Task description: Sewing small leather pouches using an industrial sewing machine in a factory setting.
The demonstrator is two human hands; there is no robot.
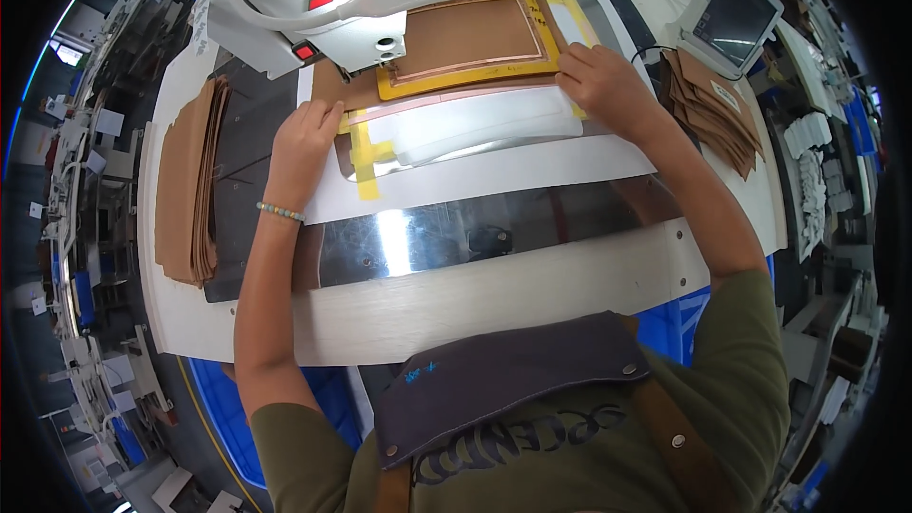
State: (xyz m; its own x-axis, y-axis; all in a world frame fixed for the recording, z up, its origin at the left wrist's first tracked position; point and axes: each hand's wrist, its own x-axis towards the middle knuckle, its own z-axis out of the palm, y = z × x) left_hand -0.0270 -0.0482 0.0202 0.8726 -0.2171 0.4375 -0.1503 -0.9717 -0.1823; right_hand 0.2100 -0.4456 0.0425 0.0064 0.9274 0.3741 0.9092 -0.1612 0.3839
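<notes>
A flat brown panel (351,87) lies under the head of a white sewing machine (285,0). On top of it rests a yellow rectangular frame (475,79) with a brown middle. My left hand (306,147) has its fingers closed at the panel's near left corner. At the opposite side my right hand (613,90) pinches the panel's edge beside the frame's near right corner. Nearer to me is a translucent white sheet (484,128) with strips of yellow tape (363,166) at its side. The fingertips of both hands are partly hidden.
A stack of brown pieces (185,180) stands at the left, another brown stack (708,114) at the right. Behind the right stack is a control screen (736,24). A shiny metal plate (427,237) crosses the table in front of me. Blue bins (670,323) show below the table edge.
</notes>
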